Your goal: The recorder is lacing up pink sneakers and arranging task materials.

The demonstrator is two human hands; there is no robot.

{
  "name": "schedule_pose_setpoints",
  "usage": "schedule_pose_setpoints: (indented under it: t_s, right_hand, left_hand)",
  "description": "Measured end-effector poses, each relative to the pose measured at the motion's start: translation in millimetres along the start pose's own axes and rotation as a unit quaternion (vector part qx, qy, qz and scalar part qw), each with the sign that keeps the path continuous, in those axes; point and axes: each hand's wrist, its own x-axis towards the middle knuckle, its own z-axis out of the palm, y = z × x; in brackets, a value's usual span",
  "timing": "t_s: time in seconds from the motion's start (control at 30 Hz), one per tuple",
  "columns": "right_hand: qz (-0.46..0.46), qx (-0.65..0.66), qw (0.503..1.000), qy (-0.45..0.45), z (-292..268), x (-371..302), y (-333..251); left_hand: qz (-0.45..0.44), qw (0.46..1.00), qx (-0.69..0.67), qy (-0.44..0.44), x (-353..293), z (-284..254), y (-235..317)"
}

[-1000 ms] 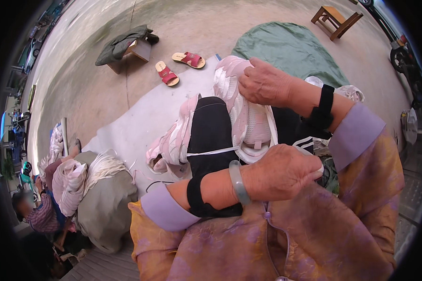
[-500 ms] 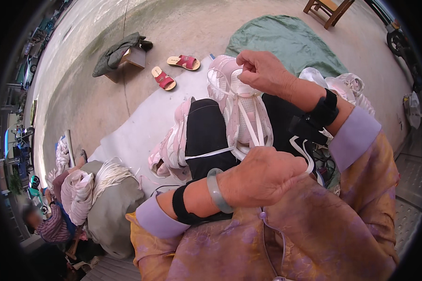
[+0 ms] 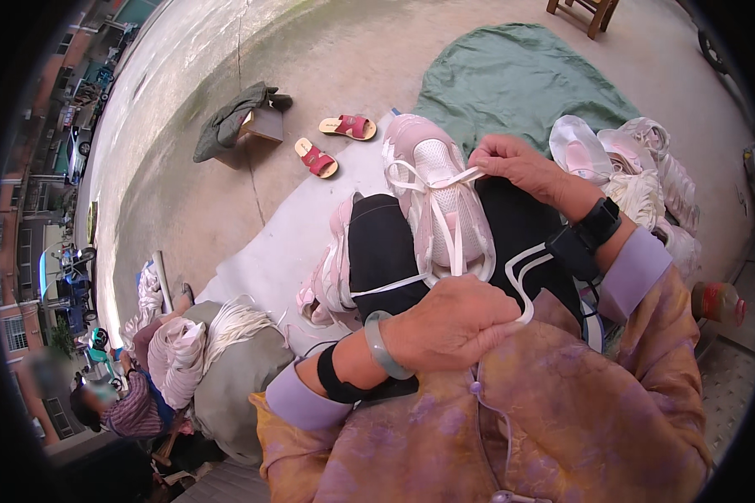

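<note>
A pink and white sneaker [image 3: 419, 138] rests across my lap, on black cloth [image 3: 383, 243], its toe pointing away from me. A white shoelace [image 3: 455, 239] threads through its upper eyelets, with two strands running down toward me. My left hand [image 3: 457, 323] is closed around the lace near my body, and a loose length comes out by the thumb and curves to the right. At the sneaker's right side, my right hand [image 3: 516, 172] pinches the lace close to the toe-end eyelets. More pink sneakers [image 3: 331, 268] lie against the left of my lap.
A green sheet [image 3: 512, 75] covers the ground ahead. Pink sneakers and white laces [image 3: 637, 184] are piled at right. Red slippers [image 3: 317, 158] and a box with dark cloth [image 3: 260, 126] are ahead left. At far left another person [image 3: 134, 407] sits by a grey-covered heap [image 3: 247, 360].
My right hand has come down and nearer the sneaker, now pinching the lace at its right side. The view has shifted, so the scene sits further right and lower.
</note>
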Motion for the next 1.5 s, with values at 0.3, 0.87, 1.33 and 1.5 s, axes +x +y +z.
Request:
schedule_pose_setpoints:
  t_s: [0.3,0.87,1.33,1.5]
  right_hand:
    - [-0.064,-0.212,0.975,-0.032,22,10,-17]
    - [-0.038,-0.228,0.973,-0.009,0,35,-34]
    - [-0.017,-0.361,0.932,-0.027,28,58,-26]
    - [-0.033,-0.356,0.934,0.003,30,50,-23]
  left_hand:
    - [-0.017,1.0,-0.024,0.0,14,4,6]
    - [-0.035,0.999,-0.003,0.001,12,6,9]
    - [0.106,0.943,-0.312,-0.043,9,48,114]
    - [0.093,0.967,-0.186,-0.146,24,37,114]
